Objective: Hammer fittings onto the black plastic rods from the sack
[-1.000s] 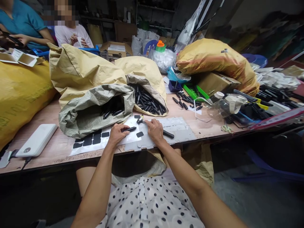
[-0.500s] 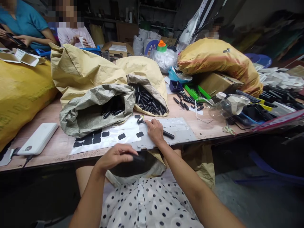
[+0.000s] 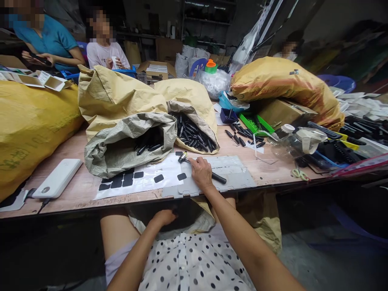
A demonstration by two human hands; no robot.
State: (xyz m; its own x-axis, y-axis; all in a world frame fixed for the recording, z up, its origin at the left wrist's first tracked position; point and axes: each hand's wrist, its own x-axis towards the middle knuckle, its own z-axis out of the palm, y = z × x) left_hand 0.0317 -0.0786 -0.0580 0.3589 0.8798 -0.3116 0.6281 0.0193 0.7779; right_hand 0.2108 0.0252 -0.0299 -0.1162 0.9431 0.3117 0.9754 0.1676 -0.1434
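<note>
My right hand (image 3: 202,173) lies on the table with its fingers wrapped round a small hammer. The hammer (image 3: 218,178) has a black handle and a silver head with a yellowish face. My left hand (image 3: 166,217) is low in the mouth of the sack (image 3: 200,224) on my lap, its fingers curled at a small black piece (image 3: 175,211), mostly hidden and dark. Under the hammer is a grey board (image 3: 236,171). Beside it, a white sheet (image 3: 145,184) carries several black rounded-square stickers (image 3: 159,178).
Two open paper sacks (image 3: 130,121) (image 3: 194,91) with black cylindrical parts stand behind the sheet. A white power bank (image 3: 57,178) is at left. To the right are a green tray (image 3: 257,124), a clear plastic jar (image 3: 285,147) and green-handled scissors (image 3: 300,174). Other people sit across the table.
My left hand has gone down from near the table edge into the sack on my lap, with the black piece. My right hand stays on the hammer. The view has shifted slightly.
</note>
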